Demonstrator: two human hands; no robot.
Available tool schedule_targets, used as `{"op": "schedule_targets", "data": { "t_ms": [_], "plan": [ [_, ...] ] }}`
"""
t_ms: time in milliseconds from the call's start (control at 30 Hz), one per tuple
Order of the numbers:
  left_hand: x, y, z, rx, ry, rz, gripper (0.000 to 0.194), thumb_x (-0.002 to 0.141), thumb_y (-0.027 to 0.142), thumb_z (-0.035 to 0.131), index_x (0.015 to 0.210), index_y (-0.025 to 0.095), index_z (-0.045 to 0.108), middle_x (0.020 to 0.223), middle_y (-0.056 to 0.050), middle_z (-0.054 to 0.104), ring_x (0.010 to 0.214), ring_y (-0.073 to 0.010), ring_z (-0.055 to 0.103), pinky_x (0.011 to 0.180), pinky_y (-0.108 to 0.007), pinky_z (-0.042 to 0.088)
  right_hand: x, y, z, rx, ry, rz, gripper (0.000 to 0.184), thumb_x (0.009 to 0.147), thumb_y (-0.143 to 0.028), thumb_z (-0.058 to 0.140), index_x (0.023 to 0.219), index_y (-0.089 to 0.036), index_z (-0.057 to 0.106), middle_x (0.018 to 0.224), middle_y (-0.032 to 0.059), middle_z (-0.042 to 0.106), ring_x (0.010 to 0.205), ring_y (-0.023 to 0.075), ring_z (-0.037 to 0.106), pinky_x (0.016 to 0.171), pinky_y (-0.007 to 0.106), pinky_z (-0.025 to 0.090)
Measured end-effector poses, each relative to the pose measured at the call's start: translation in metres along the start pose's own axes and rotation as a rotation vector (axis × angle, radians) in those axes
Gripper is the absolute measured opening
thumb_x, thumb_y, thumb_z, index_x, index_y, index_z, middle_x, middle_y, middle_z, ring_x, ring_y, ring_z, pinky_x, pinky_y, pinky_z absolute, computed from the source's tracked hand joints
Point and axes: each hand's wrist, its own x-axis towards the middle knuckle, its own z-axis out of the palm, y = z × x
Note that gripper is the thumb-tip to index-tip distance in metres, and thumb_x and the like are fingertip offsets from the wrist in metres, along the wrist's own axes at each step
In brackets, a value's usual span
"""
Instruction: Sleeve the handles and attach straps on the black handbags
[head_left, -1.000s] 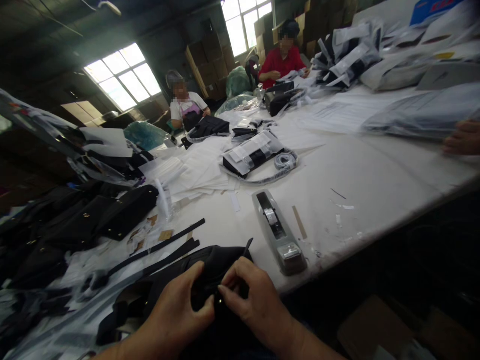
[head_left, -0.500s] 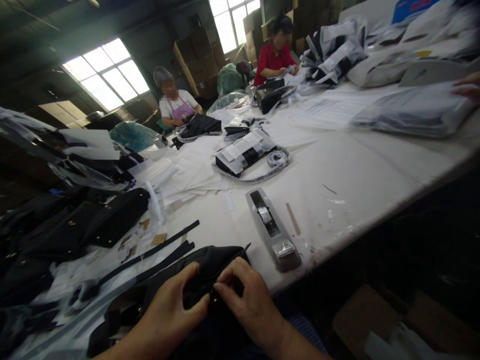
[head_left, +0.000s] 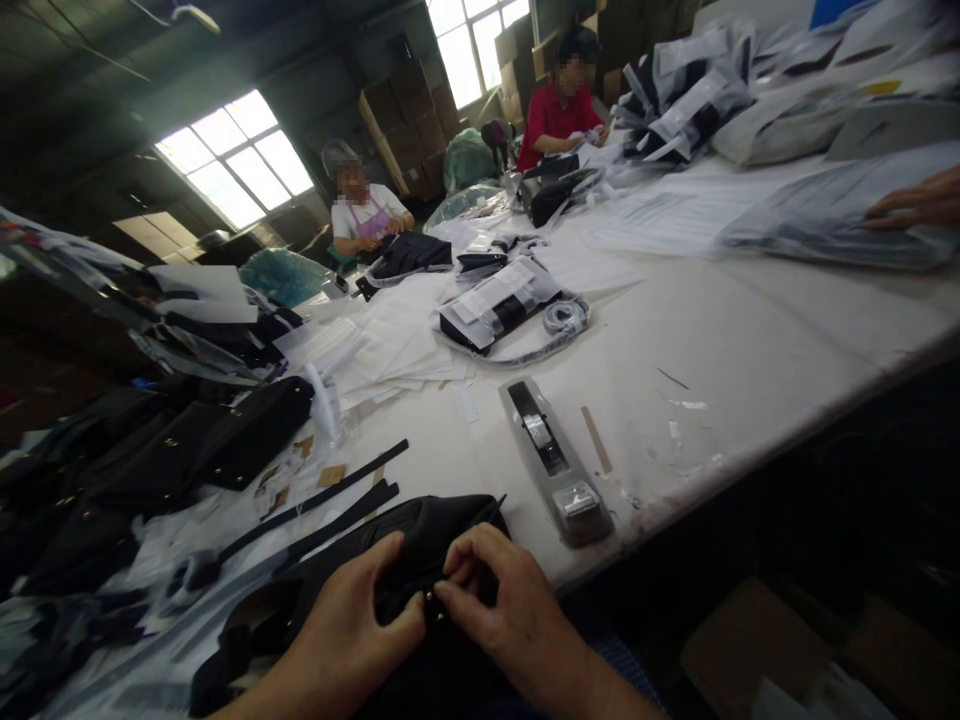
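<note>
A black bag lies at the table's near edge, partly hidden by my hands. My left hand grips its left side, with the thumb and fingers curled over the dark material. With thumb and forefinger pinched, my right hand holds the bag by a small gold-coloured metal fitting. The exact shape of the fitting is too small to make out. Just beyond my right hand stands a grey tape dispenser. Black straps stretch out to the left of the bag.
More black bags are piled at the left. A wrapped bag with a coiled strap lies mid-table, near white paper sheets. Two people work across the table. Another person's hand rests on a plastic-wrapped package at the right.
The view has shifted slightly, so things appear a little further right. My hands keep nearly the same hold on the bag. The other person's hand at the right reaches further over the package.
</note>
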Motion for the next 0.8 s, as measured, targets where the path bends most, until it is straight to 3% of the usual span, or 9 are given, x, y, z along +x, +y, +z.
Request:
{"op": "schedule_targets", "data": {
  "t_ms": [200,367,433,500,600,700,800],
  "plan": [
    [0.010,-0.006,0.004,0.120,0.049,-0.004,0.028,0.070,0.023,0.061,0.097,0.018,0.064,0.096,-0.006,0.074,0.092,-0.0287,0.067,0.081,-0.034,0.054,0.004,0.009,0.007,-0.081,0.052,-0.027,0.009,0.083,-0.013,0.064,0.087,-0.020,0.060,0.084,-0.0022,0.056,0.074,0.0117,0.056,0.068,0.023,0.046],
    [0.017,0.015,-0.033,0.055,-0.251,0.072,0.024,0.083,0.034,0.059,0.098,0.018,0.069,0.087,-0.002,0.074,0.078,-0.0209,0.067,0.070,-0.026,0.053,0.010,0.001,-0.006,-0.209,0.079,-0.114,0.010,0.086,-0.014,0.063,0.092,-0.022,0.062,0.088,-0.0013,0.061,0.077,0.0133,0.059,0.073,0.025,0.048],
    [0.013,0.021,-0.054,0.005,-0.308,0.098,0.031,0.089,0.039,0.053,0.108,0.021,0.070,0.091,-0.001,0.076,0.080,-0.0199,0.069,0.071,-0.024,0.053,0.010,-0.010,-0.011,-0.286,0.111,-0.183,0.013,0.088,-0.015,0.060,0.098,-0.024,0.063,0.094,0.0004,0.064,0.084,0.0149,0.061,0.078,0.026,0.050],
    [0.005,0.020,-0.073,-0.039,-0.214,0.134,0.033,0.090,0.040,0.053,0.115,0.025,0.070,0.098,-0.001,0.076,0.088,-0.0208,0.069,0.078,-0.024,0.052,0.008,-0.022,-0.013,-0.359,0.155,-0.282,0.018,0.092,-0.017,0.055,0.106,-0.025,0.063,0.100,0.0024,0.067,0.094,0.0166,0.063,0.085,0.029,0.050],
    [-0.015,0.009,-0.097,-0.082,0.076,0.167,0.031,0.085,0.041,0.061,0.109,0.026,0.074,0.098,-0.003,0.077,0.090,-0.0234,0.070,0.080,-0.024,0.052,0.004,-0.041,-0.007,-0.484,0.151,-0.434,0.023,0.094,-0.021,0.053,0.114,-0.026,0.063,0.109,0.0052,0.069,0.105,0.0198,0.062,0.094,0.034,0.049],
    [-0.045,-0.012,-0.114,-0.145,0.230,0.137,0.028,0.083,0.041,0.065,0.104,0.025,0.075,0.093,-0.004,0.078,0.086,-0.0231,0.070,0.076,-0.023,0.052,0.005,-0.059,0.007,-0.619,-0.022,-0.528,0.031,0.093,-0.025,0.057,0.124,-0.028,0.061,0.125,0.0059,0.065,0.121,0.0245,0.054,0.104,0.043,0.044],
    [-0.082,-0.042,-0.113,-0.234,0.227,0.069,0.028,0.085,0.045,0.063,0.091,0.021,0.076,0.080,-0.004,0.076,0.075,-0.0200,0.069,0.066,-0.021,0.052,0.009,-0.075,0.028,-0.732,-0.245,-0.573,0.038,0.090,-0.027,0.062,0.128,-0.027,0.059,0.132,0.0052,0.062,0.130,0.0277,0.047,0.112,0.049,0.034]
  ]
}}
